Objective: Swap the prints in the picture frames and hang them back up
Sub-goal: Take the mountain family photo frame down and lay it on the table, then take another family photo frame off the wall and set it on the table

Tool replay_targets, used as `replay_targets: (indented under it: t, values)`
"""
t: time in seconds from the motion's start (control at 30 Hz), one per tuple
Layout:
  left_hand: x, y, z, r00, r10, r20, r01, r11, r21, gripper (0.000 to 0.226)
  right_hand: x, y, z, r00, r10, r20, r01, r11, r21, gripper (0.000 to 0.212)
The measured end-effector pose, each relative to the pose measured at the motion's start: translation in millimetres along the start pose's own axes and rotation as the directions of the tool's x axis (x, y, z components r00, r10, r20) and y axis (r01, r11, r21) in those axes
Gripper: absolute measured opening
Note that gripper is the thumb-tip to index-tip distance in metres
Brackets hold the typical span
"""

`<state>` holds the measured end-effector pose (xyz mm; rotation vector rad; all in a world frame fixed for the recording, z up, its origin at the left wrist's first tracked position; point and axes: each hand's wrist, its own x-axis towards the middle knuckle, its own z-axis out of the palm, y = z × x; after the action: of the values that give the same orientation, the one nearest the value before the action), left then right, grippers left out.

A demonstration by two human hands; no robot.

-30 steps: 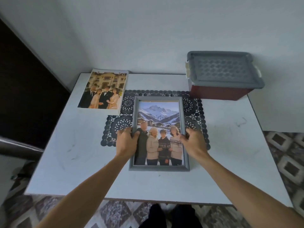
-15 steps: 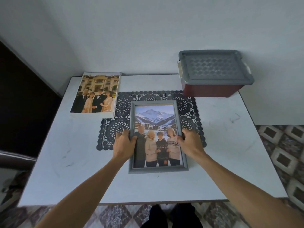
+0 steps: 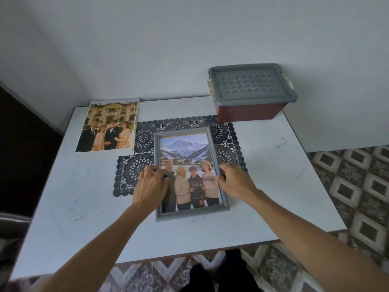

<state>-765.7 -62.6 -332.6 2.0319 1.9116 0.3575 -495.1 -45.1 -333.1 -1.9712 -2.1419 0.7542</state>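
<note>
A grey picture frame (image 3: 192,213) lies flat on the white table (image 3: 263,186), partly on a dark lace placemat (image 3: 145,133). It holds a print of a family before snowy mountains (image 3: 185,152). My left hand (image 3: 150,186) grips the frame's left edge, fingers curled over it. My right hand (image 3: 236,182) grips the right edge the same way. At the table's back left lies a second print, a formally dressed group before a mansion (image 3: 109,125), on a white backing.
A dark red storage box with a grey lid (image 3: 250,89) stands at the table's back right against the white wall. Patterned floor tiles (image 3: 357,186) show to the right and below the table's front edge. A dark opening lies to the left.
The camera has tilted up a little, so the table sits lower in view. Both hands stay on the frame's side edges; the frame has hardly shifted on the placemat.
</note>
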Motion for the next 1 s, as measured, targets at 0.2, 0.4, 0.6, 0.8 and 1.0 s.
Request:
replay_targets:
  t: [0.2,0.4,0.6,0.8,1.0]
  values:
    - [-0.9,27.3,8.0,0.931,0.3,0.21,-0.312,0.95,0.028,0.021,-24.2,18.1,-10.0,0.994,0.045,0.101,-0.048,0.999,0.023,0.024]
    - [2.1,82.8,27.0,0.825,0.407,0.392,-0.431,0.902,-0.028,0.019,-66.1,44.8,-28.2,0.978,0.122,0.168,-0.134,0.989,0.058,0.031]
    - [10.0,159.3,44.4,0.745,0.502,0.439,-0.538,0.841,-0.049,0.022,-103.7,95.7,-56.2,0.967,0.219,0.129,-0.233,0.966,0.108,0.036]
    - [19.0,249.7,68.9,0.683,0.533,0.5,-0.575,0.814,-0.081,0.024,-143.1,161.5,-96.7,0.953,0.295,0.073,-0.302,0.943,0.14,0.033]
    - [7.0,352.9,100.5,0.621,0.53,0.578,-0.577,0.808,-0.12,0.03,-188.9,247.3,-134.5,0.934,0.351,0.07,-0.357,0.922,0.146,0.029]
